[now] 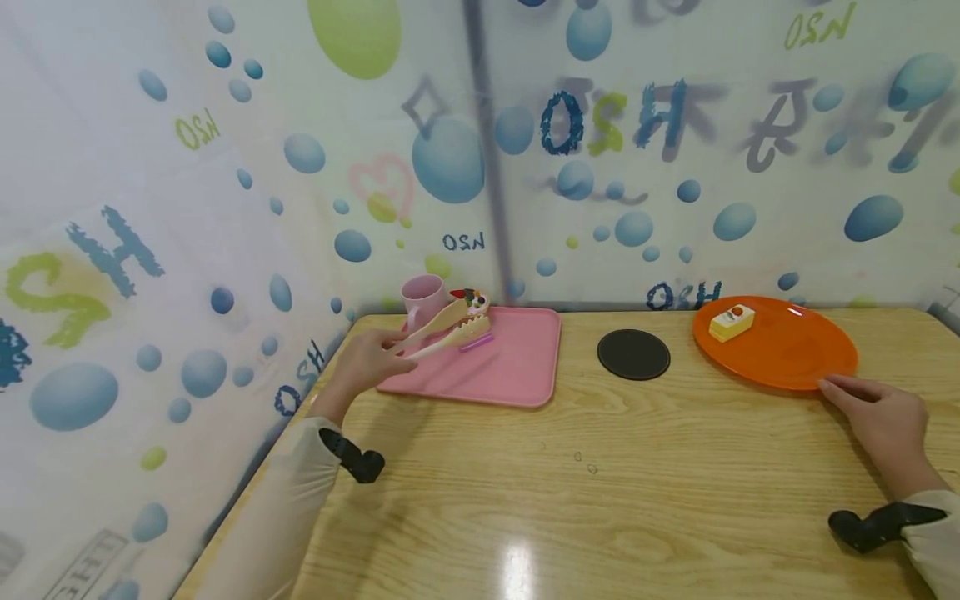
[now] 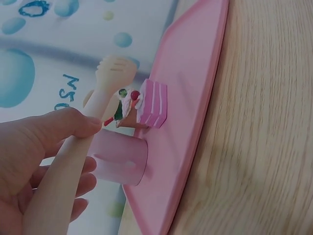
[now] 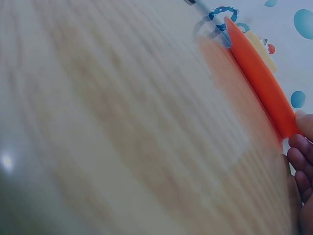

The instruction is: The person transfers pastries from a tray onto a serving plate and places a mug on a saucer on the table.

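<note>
In my left hand (image 1: 366, 360) I grip cream-coloured tongs (image 1: 452, 337) with toothed tips, thumb on one arm. Their tips are over a pink tray (image 1: 525, 367), close to a toy dessert (image 2: 128, 108) with red and green toppings and a pink layered toy cake slice (image 2: 155, 104). Whether they touch either is unclear. Beside these, a pink mug (image 1: 422, 300) stands on the tray. My right hand (image 1: 885, 417) pinches the near right rim of an orange plate (image 1: 795, 342). A yellow toy cake slice (image 1: 731, 323) with white top sits toward the plate's left side.
Between tray and plate lies a round black mat (image 1: 633, 354) on the wooden table (image 1: 585, 467). A patterned curtain (image 1: 600, 208) hangs along the back edge and the left side.
</note>
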`<state>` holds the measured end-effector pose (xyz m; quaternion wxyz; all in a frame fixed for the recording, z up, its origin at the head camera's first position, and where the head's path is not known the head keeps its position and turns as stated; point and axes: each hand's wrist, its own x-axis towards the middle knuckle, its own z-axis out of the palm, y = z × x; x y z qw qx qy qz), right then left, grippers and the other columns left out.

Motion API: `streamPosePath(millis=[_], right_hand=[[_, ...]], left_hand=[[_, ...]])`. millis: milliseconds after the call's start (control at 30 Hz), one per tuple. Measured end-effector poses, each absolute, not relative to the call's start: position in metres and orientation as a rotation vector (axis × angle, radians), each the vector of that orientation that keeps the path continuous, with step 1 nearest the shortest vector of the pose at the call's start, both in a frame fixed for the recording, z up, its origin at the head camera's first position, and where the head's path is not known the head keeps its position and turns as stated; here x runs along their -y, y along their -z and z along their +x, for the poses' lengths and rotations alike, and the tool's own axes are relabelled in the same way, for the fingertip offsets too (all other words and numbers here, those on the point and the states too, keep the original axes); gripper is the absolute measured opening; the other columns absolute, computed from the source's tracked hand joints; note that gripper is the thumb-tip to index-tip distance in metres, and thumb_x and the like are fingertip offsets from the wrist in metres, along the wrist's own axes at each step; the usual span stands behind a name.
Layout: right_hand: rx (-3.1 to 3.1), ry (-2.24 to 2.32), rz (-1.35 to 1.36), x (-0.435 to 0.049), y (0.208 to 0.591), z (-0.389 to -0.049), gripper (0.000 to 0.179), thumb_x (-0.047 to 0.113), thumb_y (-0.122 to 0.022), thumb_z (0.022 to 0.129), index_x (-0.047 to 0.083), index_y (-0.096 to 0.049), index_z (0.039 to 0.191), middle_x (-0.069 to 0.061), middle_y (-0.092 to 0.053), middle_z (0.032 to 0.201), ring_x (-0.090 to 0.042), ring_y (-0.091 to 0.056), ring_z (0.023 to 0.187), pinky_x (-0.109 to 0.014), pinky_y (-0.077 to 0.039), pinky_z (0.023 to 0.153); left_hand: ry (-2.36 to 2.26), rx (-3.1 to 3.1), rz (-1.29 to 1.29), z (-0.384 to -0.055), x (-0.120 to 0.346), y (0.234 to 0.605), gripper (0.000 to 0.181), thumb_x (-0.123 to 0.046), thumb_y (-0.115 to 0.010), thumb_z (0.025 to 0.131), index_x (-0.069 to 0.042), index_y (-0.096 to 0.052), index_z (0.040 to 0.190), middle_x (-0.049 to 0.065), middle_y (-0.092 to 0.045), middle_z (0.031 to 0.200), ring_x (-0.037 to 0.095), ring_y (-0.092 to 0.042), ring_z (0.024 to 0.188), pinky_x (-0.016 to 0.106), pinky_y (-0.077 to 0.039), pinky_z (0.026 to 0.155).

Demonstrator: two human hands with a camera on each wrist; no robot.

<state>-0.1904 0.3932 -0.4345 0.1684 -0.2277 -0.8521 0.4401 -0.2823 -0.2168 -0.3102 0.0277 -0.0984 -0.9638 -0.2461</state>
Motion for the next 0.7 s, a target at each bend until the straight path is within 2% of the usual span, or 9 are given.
streamPosePath(millis=[200,433,700], right_hand=[[2.423,-1.243,-0.642,-0.394,0.436,-0.191,0.063,0.044,-0.053,0.088,-0.008,-0.051,0.123,0.029,-0.044,0.071,-0.046,-0.031,0.122,-0.054,-0.019,0.102],[2.418,-1.246,-0.629,-0.397,0.438,-0.192,0.068,0.047,-0.054,0.086,-0.011,-0.050,0.122,0.045,-0.028,0.063,-0.047,-0.031,0.121,-0.054,-0.020,0.101],[2.417,-1.247,-0.625,-0.397,0.438,-0.191,0.067,0.047,-0.054,0.087,-0.010,-0.050,0.123,0.040,-0.033,0.066,-0.047,-0.031,0.122,-0.054,-0.020,0.102]], left_hand=[[0.792,2.971,-0.290,-0.281,0.226,0.307,0.054,-0.029,-0.074,0.075,-0.008,-0.060,0.122,0.011,-0.063,0.100,0.022,-0.052,0.076,0.031,-0.043,0.061],[0.793,2.980,-0.299,-0.278,0.233,0.308,0.049,-0.026,-0.074,0.075,-0.003,-0.063,0.117,0.015,-0.064,0.094,0.021,-0.050,0.068,0.030,-0.040,0.055],[0.759,3.003,-0.262,-0.277,0.237,0.315,0.050,-0.030,-0.075,0.075,-0.004,-0.063,0.116,0.012,-0.064,0.092,0.021,-0.052,0.071,0.030,-0.042,0.058]])
